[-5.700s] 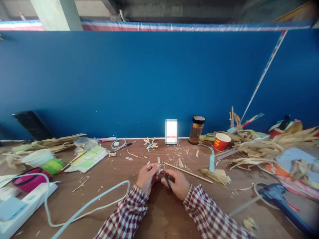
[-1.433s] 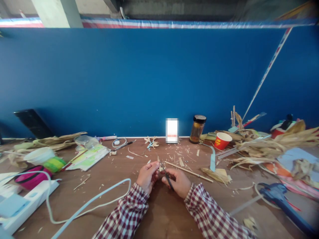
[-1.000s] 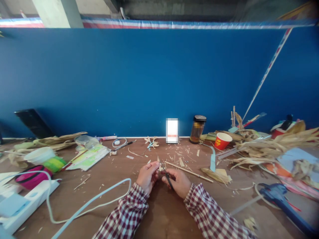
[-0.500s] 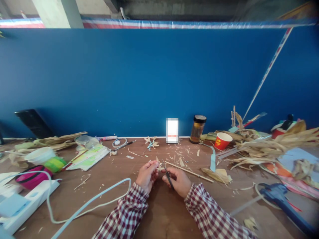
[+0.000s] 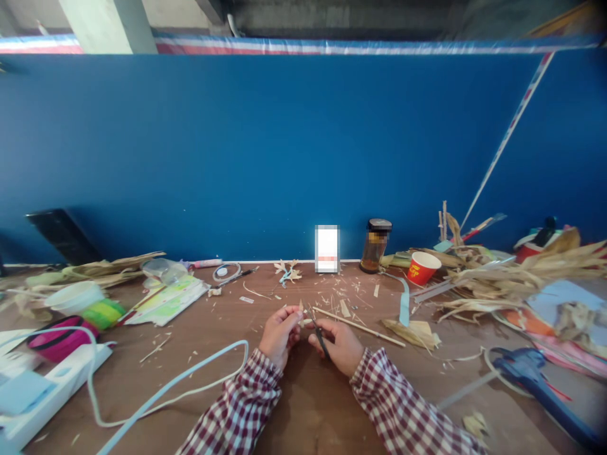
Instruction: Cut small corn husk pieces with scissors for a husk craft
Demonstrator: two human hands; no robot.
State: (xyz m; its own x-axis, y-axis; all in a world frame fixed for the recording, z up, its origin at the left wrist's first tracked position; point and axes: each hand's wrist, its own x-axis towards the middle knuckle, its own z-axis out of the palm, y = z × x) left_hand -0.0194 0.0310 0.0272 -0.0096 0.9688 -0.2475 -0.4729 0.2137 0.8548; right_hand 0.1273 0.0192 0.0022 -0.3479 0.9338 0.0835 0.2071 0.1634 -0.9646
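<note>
My left hand [image 5: 279, 332] pinches a small pale piece of dried corn husk [image 5: 301, 308] between thumb and fingers. Facing it, my right hand [image 5: 342, 344] is closed around a slim dark pair of scissors [image 5: 322, 340]. Their tips point up and away, close beside the husk piece; whether they touch it I cannot tell. Just beyond my hands, a thin pale stick [image 5: 363, 326] lies slanted among husk scraps [image 5: 344, 308]. Farther back is a small star-like husk piece with a light blue tie [image 5: 287, 273].
A white cable [image 5: 190, 366] loops left of my hands near a power strip [image 5: 71, 395]. On the right lie a blue glue gun [image 5: 535, 379], a red paper cup [image 5: 423, 268] and heaped dry husks [image 5: 502, 278]. A dark-lidded jar [image 5: 376, 246] stands before the blue partition [image 5: 265, 151].
My hands stay almost in place, with the left fingers shifting slightly on the husk piece. The view has moved a touch; everything else lies as before.
</note>
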